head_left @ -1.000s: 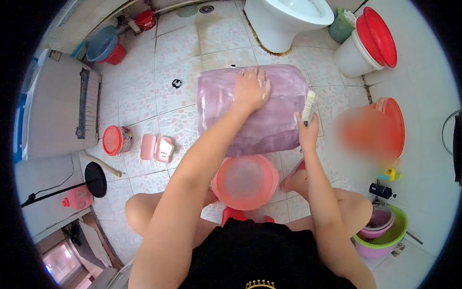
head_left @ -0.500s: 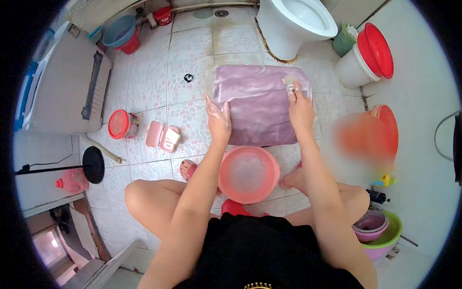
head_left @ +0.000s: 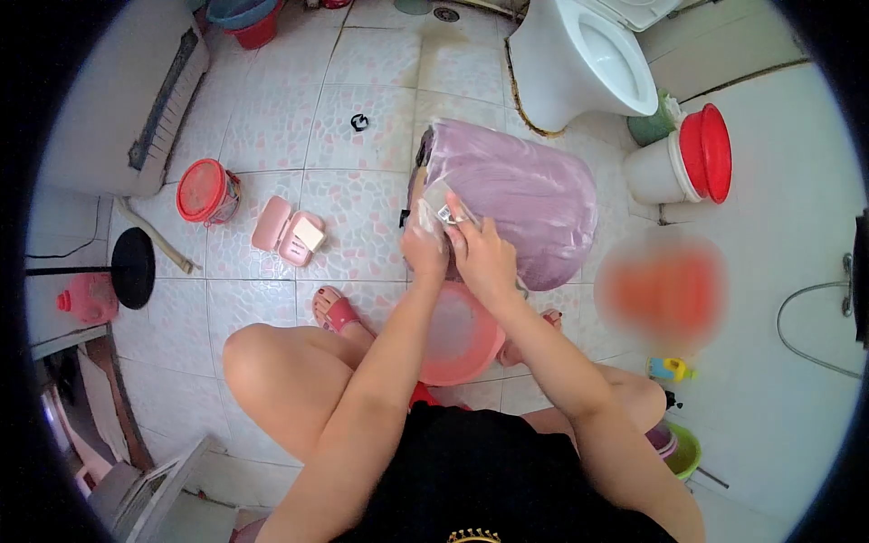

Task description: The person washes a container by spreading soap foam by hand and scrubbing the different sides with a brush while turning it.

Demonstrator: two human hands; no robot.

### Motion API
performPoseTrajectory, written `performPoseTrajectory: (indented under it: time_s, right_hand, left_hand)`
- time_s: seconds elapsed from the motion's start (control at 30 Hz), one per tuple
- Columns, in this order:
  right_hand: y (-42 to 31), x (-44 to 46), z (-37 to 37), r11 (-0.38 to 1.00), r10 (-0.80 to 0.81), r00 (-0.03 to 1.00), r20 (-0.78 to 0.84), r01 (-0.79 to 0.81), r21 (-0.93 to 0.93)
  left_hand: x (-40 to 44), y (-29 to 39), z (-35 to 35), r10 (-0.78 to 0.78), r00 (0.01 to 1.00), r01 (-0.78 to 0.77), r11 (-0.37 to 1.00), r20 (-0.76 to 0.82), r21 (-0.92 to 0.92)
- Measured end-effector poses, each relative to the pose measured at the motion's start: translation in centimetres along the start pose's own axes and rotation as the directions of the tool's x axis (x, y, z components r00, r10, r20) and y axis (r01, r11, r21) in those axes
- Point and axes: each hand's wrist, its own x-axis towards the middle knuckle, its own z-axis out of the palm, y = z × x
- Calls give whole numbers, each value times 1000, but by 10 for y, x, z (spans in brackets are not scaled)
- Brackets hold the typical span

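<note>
A wet, soapy purple cloth item [head_left: 525, 195] lies on the tiled floor, its left edge lifted to show a dark and tan side. My left hand [head_left: 425, 242], with suds on it, grips this left edge. My right hand [head_left: 484, 258] holds a brush [head_left: 444, 206] against the cloth near the same edge, right beside my left hand. The brush's bristles are hidden. Just below the cloth, between my feet, stands a pink basin [head_left: 457, 339] of cloudy water.
An open pink soap box [head_left: 272, 224] with a bar of soap and a red-lidded bucket [head_left: 203, 192] stand at left. The toilet [head_left: 566, 72] is beyond the cloth. White bucket [head_left: 654, 172] and yellow bottle [head_left: 668, 368] are at right.
My left hand has moved onto the cloth's left edge, now raised. My right hand has brought the brush leftward from the cloth's upper right to that edge. The view has shifted.
</note>
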Motion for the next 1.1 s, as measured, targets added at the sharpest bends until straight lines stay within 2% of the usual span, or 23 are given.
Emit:
performPoseTrajectory:
  time_s: [0.13, 0.2, 0.27, 0.37, 0.5, 0.63, 0.8, 1.0, 1.07, 1.1]
  right_hand:
    - [7, 47, -6, 1000, -26, 1000, -6, 26, 3]
    - [12, 89, 0, 998, -17, 998, -67, 21, 65]
    - [13, 130, 8, 986, 92, 995, -27, -87, 141]
    - [9, 163, 13, 980, 165, 985, -42, -159, 120]
    - [-4, 137, 8, 991, 129, 990, -53, -127, 40]
    - [-15, 52, 9, 996, 86, 991, -105, -87, -8]
    - [-19, -2, 10, 995, 90, 995, -42, -87, 55]
    - [-10, 78, 0, 999, 49, 999, -15, -49, 17]
    - [-1, 119, 4, 997, 67, 997, 24, -68, 41]
    - [-5, 138, -2, 983, 158, 984, 78, -164, 78]
  left_hand:
    - [-6, -16, 3, 65, 998, -64, 997, -25, 50]
    - [-5, -15, 3, 120, 991, -117, 992, -53, 56]
    - [-3, -13, 3, 192, 978, -189, 981, -76, 46]
    - [0, -12, 4, 109, 994, -107, 991, -19, 85]
    - [0, -6, 4, 66, 997, -64, 997, -38, 36]
    - [0, -10, 3, 22, 1000, -22, 999, 9, 45]
    - [0, -13, 5, 3, 999, -4, 999, 36, 40]
    - [-3, -12, 6, 117, 990, -118, 993, -76, -16]
    - [-1, -7, 4, 106, 992, -107, 994, -65, -8]
    - [0, -7, 4, 102, 994, -101, 995, -45, 13]
